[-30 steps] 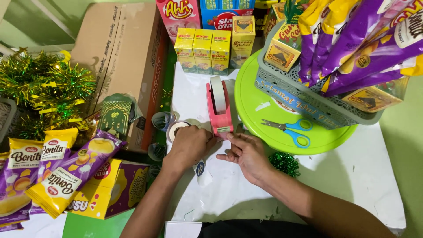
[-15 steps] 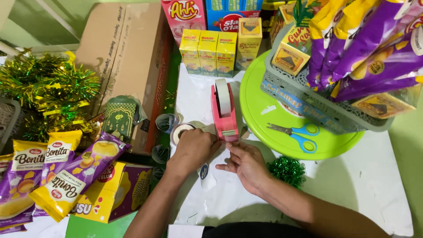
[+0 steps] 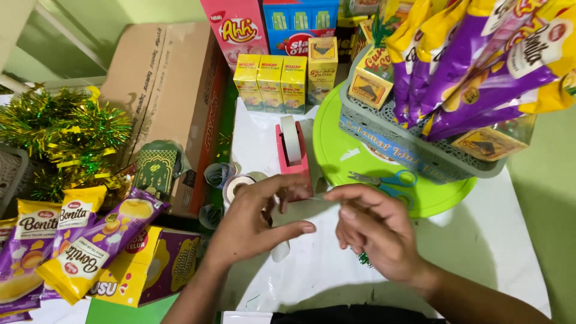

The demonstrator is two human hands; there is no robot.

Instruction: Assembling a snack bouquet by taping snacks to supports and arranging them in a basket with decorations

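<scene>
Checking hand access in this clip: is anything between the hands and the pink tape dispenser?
Nothing visible. The left hand and right hand are directly in front of the pink tape dispenser, fingertips at its near end. The scissors lie aside on the green tray.

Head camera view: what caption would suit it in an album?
Two hands, left hand and right hand, stretch clear tape beside a pink tape dispenser.

A white desk [image 3: 510,252] was seen carrying a pink tape dispenser [image 3: 293,157], a round green tray [image 3: 354,162], 4 yellow cartons [image 3: 282,81] in a row, tape rolls [image 3: 231,183], and snack packets [image 3: 78,240] at the left edge.
</scene>
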